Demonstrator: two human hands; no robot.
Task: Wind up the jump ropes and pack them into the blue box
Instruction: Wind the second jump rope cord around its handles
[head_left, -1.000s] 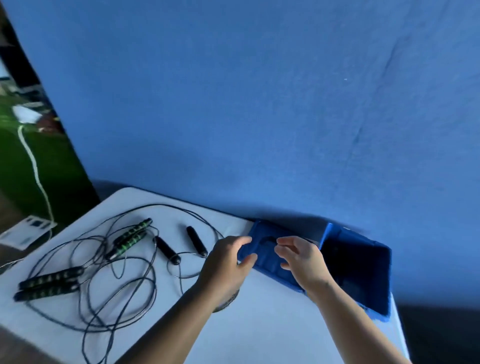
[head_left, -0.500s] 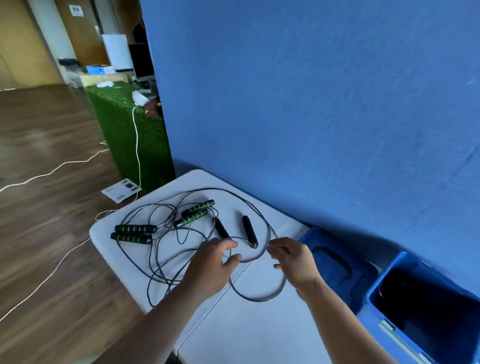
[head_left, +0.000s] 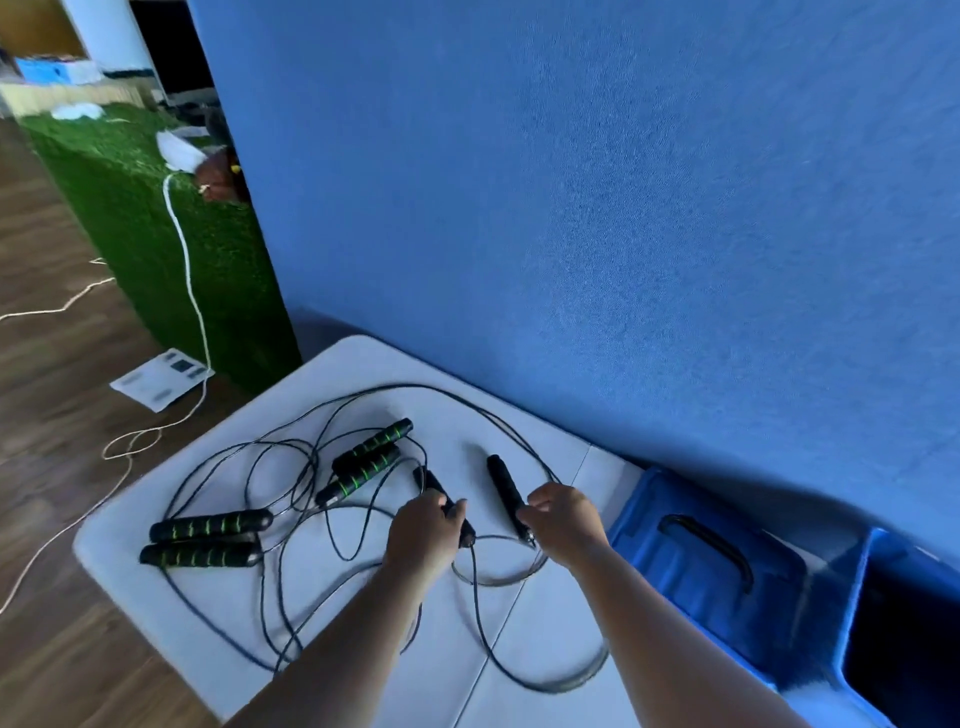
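Tangled black jump ropes (head_left: 291, 525) lie spread over the white table (head_left: 530, 675). My left hand (head_left: 423, 535) grips one plain black handle (head_left: 434, 486). My right hand (head_left: 563, 522) grips the other plain black handle (head_left: 501, 483). Two pairs of green-striped handles lie untouched: one pair (head_left: 363, 462) just left of my hands, the other (head_left: 208, 538) at the table's left edge. The blue box (head_left: 852, 613) stands open at the right, with its blue lid (head_left: 696, 577) flat beside it.
A blue wall (head_left: 623, 208) runs close behind the table. To the left are a green turf-covered block (head_left: 156, 234), a white cord (head_left: 187, 270) and a paper sheet (head_left: 161, 379) on the wooden floor.
Both hands left the blue lid, moved left to the ropes and took hold of the two plain black handles. The view swung left, away from the box.
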